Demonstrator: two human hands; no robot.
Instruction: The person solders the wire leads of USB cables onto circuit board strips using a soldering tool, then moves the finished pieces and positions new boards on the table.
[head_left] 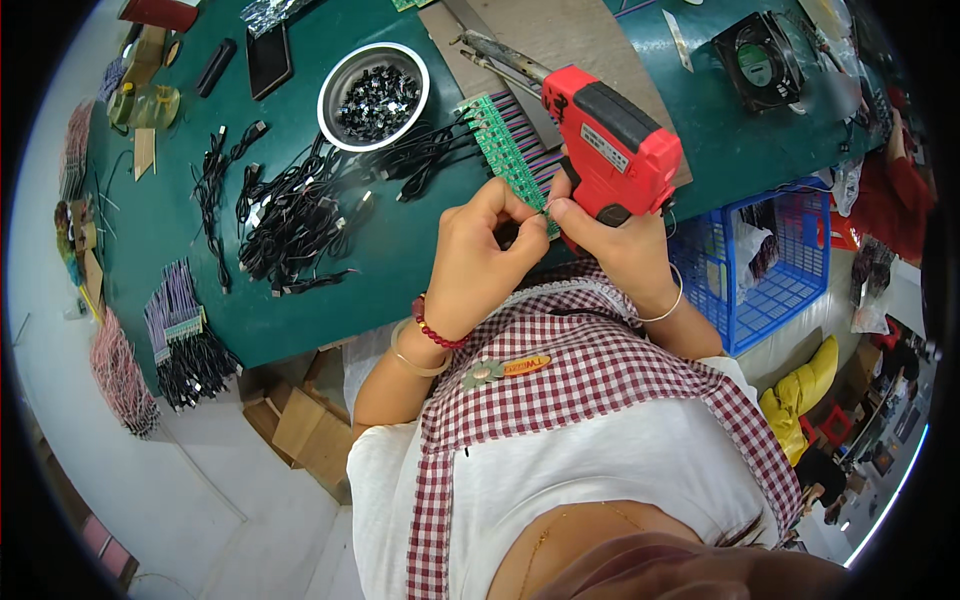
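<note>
Both forearms rise from the lower edge, elbows bent out, and the two hands meet over the near edge of the worktop (215,325). The left hand (490,245) is bent inward, its thumb and forefinger brought together on the near end of the green board (497,145), the other fingers curled. The right hand (620,245) is closed about the grip of the red gun (615,140), whose tip points up and to the left; its thumb reaches to the same end of the board, almost touching the left fingertips. Whatever small piece is pinched there is too hidden to tell.

There is one board, slanting away from the hands, with many purple wires along its right side, and one gun. Left of them stand one bowl (333,112) of small black parts, too many to count, and one heap of black cables (290,225). One phone (269,62) lies beyond the bowl; one fan (758,62) and one blue crate (738,290) are to the right.
</note>
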